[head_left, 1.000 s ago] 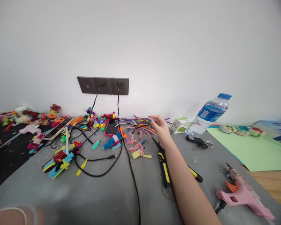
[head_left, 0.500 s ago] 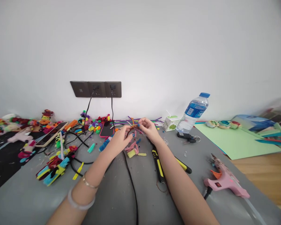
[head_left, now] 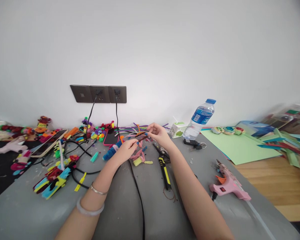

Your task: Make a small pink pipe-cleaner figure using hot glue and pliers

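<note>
My left hand (head_left: 125, 150) is closed, its thumb and fingers pinching the lower end of a thin brown pipe cleaner (head_left: 141, 137). Higher and to the right, my right hand (head_left: 159, 136) grips the same brown strand between thumb and fingertips. The strand runs slantwise between both hands, above the table; an orange-brown piece shows beside it. Just below lie short pink and yellow fuzzy scraps (head_left: 139, 156). Under my right forearm rest yellow-and-black pliers (head_left: 165, 171), partly hidden. A rolled blue fuzzy piece (head_left: 110, 152) lies left of my left hand.
A pink glue gun (head_left: 228, 186) sits at the right, near keys (head_left: 198, 145), a water bottle (head_left: 200, 118) and a drink carton (head_left: 178, 130). Black cables (head_left: 140, 196) cross the grey table. Colourful pipe-cleaner figures (head_left: 56, 176) and a phone (head_left: 50, 143) lie left. Green paper (head_left: 240, 148) covers the far right.
My hands have drawn slightly apart, the left one moving down and leftward, so more of the brown strand shows. The whole view has shifted a little to the right.
</note>
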The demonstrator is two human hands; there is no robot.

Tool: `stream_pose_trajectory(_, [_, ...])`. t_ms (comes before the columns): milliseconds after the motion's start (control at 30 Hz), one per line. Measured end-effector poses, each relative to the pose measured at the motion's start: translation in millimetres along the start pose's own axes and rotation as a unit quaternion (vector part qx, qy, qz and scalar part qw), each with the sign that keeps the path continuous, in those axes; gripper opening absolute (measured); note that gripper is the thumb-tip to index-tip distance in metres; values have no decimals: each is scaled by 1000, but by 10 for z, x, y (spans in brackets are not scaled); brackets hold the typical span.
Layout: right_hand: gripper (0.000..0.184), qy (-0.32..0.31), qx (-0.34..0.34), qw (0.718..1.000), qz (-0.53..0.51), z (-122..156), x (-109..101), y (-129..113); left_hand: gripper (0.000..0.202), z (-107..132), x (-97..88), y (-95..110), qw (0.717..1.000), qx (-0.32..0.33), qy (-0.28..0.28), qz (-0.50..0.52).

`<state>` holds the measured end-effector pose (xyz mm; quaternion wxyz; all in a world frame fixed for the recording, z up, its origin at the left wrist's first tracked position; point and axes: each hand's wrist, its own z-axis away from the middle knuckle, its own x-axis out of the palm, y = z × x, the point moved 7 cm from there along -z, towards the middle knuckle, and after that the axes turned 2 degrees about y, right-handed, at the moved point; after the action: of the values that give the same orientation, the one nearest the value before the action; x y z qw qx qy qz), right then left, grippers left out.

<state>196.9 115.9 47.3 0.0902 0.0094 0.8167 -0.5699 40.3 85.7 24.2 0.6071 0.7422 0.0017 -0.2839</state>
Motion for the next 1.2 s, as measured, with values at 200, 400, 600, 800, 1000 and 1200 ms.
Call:
stream_pose_trajectory(200, [20, 67, 29, 969, 235, 669, -543, -587, 16, -15, 5, -140, 998, -6, 61, 14])
stream_pose_trajectory(400, [31, 124, 201, 889, 392, 1426, -889, -371, 13, -4, -66, -52, 992, 64, 112, -15])
stream_pose_trajectory(600, [84, 45, 271, 779, 564, 1651, -213, -87, 18, 34, -102, 86, 967, 189, 152, -77])
stream_pose_trajectory(800, [75, 29, 309, 790, 528, 1591, -388, -211, 19, 72, -96, 157, 956, 218, 176, -83])
stream_pose_trajectory(1000, [67, 40, 355, 899, 255, 1825, -888, -449, 14, 78, -125, 152, 955, 205, 210, -51])
stream_pose_trajectory(1200, [55, -11, 408, 905, -122, 2164, -541, -337, 12, 94, -111, 139, 954, 197, 223, -36])
